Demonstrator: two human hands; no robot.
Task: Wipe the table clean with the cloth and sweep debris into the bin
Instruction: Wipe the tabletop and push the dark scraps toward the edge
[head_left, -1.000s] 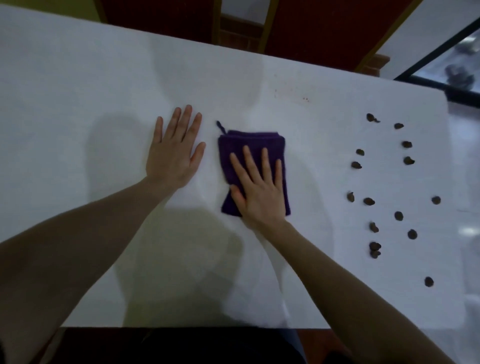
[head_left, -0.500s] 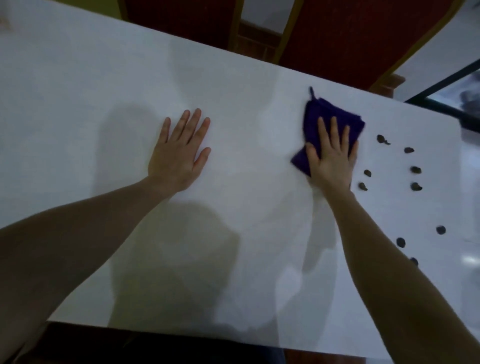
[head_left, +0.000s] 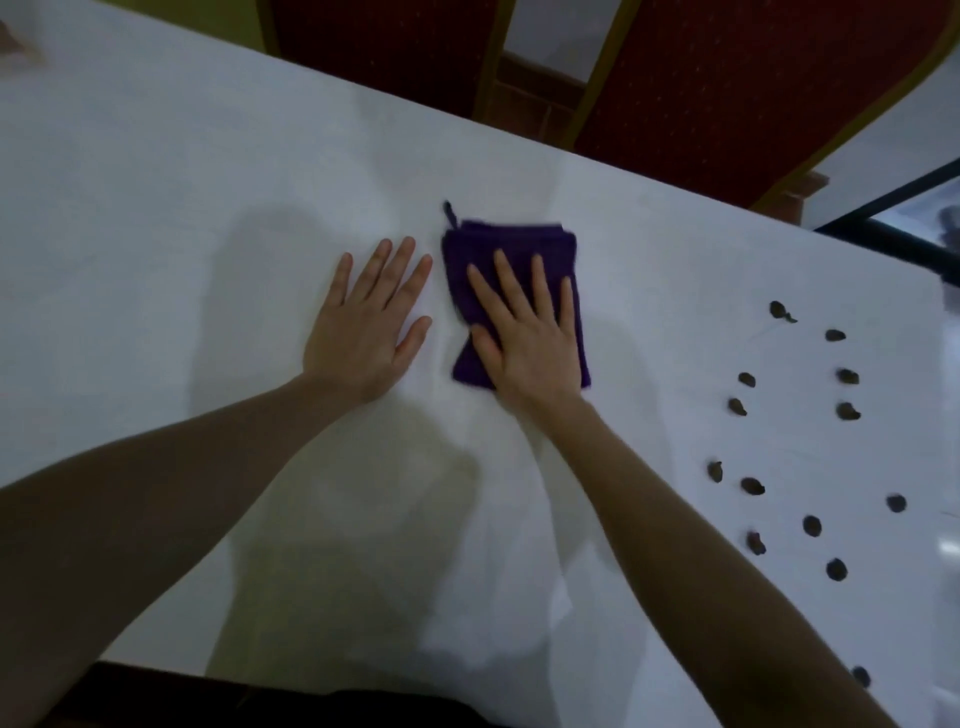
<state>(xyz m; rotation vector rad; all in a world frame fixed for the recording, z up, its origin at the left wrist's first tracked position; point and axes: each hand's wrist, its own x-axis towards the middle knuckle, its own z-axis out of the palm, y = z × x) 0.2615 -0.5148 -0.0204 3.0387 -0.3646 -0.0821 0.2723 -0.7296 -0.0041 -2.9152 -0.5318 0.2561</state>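
Table (head_left: 156, 218) wiping looks like it's only partway, judging by what's lying around. It's a big white top that fills most of the view, and the whole right end has dark debris (head_left: 810, 525) scattered over it in a loose cluster, more than a dozen little bits, none gathered up. I can't see any bin in the shot, so I'd say the sweeping part hasn't started. Whether the middle and left of the surface are actually clean is hard to call; the light is dim and there are soft shadows from the arms across it.

Beyond the far edge there are dark red chairs (head_left: 727, 78) with yellowish frames, pushed close to the table. Off at the upper right there's a dark-framed glass panel (head_left: 914, 218), contents too blurry to tell.

Closer in: the purple cloth (head_left: 519, 244) is folded into a rough rectangle near the middle of the table, well apart from the crumbs, small loop sticking out of its top left corner. The right hand (head_left: 530, 338) lies flat on it, fingers straight and spread, pressing down rather than gripping. The left hand (head_left: 363, 332) is just beside the cloth on bare table, palm down, fingers relaxed and holding nothing.
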